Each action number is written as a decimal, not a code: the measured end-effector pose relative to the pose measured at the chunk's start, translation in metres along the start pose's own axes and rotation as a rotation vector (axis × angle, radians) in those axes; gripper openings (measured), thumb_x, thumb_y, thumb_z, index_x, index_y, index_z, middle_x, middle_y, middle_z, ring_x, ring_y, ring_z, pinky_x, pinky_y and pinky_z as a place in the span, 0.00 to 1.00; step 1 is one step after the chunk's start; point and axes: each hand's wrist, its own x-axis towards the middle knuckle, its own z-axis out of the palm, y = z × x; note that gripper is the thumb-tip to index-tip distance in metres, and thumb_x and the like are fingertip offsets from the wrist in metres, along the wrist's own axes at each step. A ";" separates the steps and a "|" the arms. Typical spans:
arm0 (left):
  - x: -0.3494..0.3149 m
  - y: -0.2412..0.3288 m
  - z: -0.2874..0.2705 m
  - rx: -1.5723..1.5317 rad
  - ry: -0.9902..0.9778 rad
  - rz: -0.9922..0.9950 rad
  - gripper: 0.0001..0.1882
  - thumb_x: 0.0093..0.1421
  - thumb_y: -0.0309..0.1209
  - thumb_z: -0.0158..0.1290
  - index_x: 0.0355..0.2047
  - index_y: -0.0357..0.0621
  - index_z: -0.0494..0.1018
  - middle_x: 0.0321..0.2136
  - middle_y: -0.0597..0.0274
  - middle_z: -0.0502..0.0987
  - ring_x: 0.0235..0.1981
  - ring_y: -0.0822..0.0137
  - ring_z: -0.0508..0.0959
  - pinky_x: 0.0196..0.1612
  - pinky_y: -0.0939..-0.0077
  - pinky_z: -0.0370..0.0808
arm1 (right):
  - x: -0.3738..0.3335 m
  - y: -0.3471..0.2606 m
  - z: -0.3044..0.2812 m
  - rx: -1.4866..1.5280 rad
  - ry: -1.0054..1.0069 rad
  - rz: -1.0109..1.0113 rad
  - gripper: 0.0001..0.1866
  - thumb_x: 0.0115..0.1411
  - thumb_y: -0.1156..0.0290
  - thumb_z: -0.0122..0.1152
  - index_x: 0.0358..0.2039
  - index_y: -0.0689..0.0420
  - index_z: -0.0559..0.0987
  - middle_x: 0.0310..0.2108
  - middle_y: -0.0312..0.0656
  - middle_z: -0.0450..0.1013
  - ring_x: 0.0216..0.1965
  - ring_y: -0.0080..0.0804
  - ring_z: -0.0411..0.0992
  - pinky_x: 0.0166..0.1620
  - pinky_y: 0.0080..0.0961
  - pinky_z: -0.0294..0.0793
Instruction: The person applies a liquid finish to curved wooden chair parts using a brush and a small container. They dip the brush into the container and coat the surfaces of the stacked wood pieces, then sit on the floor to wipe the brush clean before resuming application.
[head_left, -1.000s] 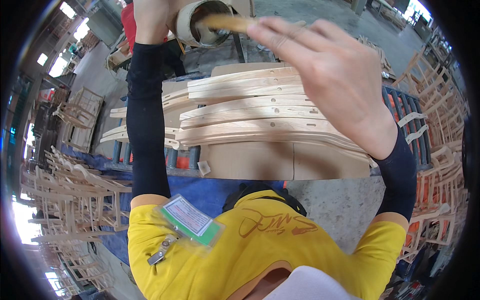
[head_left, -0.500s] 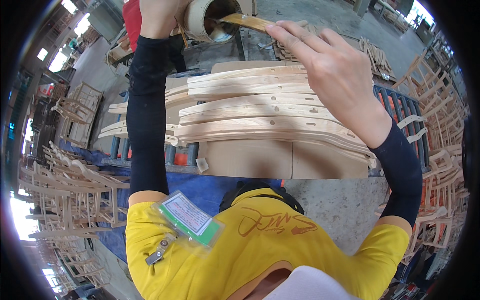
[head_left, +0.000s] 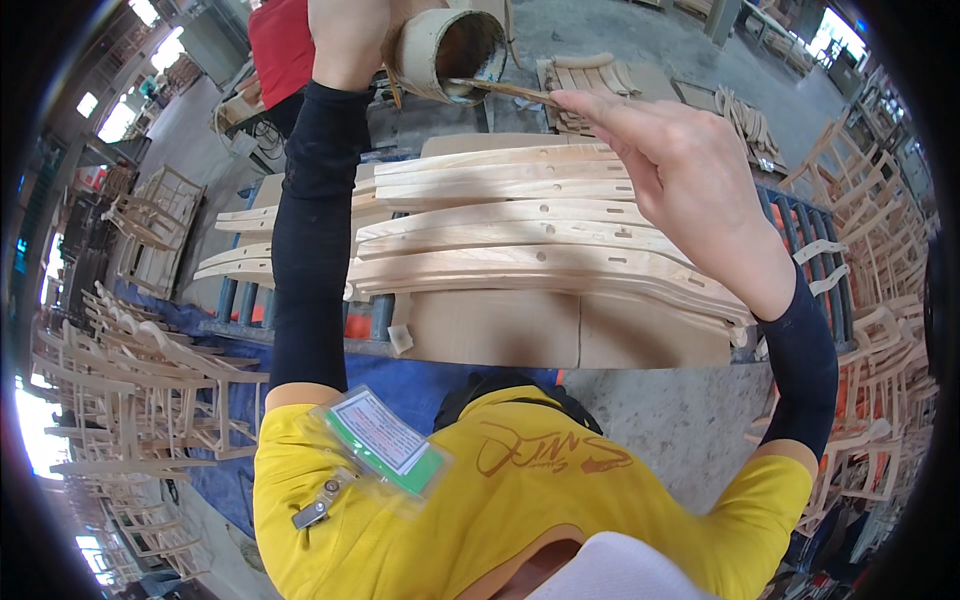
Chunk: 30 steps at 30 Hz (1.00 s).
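Note:
At the top of the view my left hand (head_left: 350, 40) holds a round, stained whitish can (head_left: 418, 58) tipped on its side, its mouth turned to the right. The fingers around it are mostly hidden. A flat wooden stick (head_left: 525, 93) is pinched in the fingers of my right hand (head_left: 695, 165). Its far end reaches into the can's mouth, near the lower rim. Brown residue coats the inside of the can. Below both hands, several pale curved wooden pieces (head_left: 490, 240) with drilled holes and slots lie in rows.
Cardboard (head_left: 500, 325) lies under the wooden pieces, on a rack of dark roller bars (head_left: 810, 225). Stacked wooden frames stand left (head_left: 150, 390) and right (head_left: 880, 350). A person in red (head_left: 285, 50) is beyond my left arm. More wood (head_left: 590, 85) lies on the floor ahead.
The can and my left hand have shifted slightly right. My right hand has lowered and turned, so the stick now shows its narrow edge, its end lower at the can's mouth.

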 end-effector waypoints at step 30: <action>0.012 -0.005 -0.001 -0.093 -0.001 -0.068 0.20 0.68 0.39 0.52 0.29 0.31 0.79 0.23 0.56 0.80 0.23 0.68 0.80 0.29 0.76 0.78 | 0.014 -0.014 -0.007 -0.290 0.001 -0.128 0.29 0.49 0.84 0.57 0.53 0.47 0.81 0.48 0.30 0.80 0.32 0.31 0.75 0.35 0.25 0.78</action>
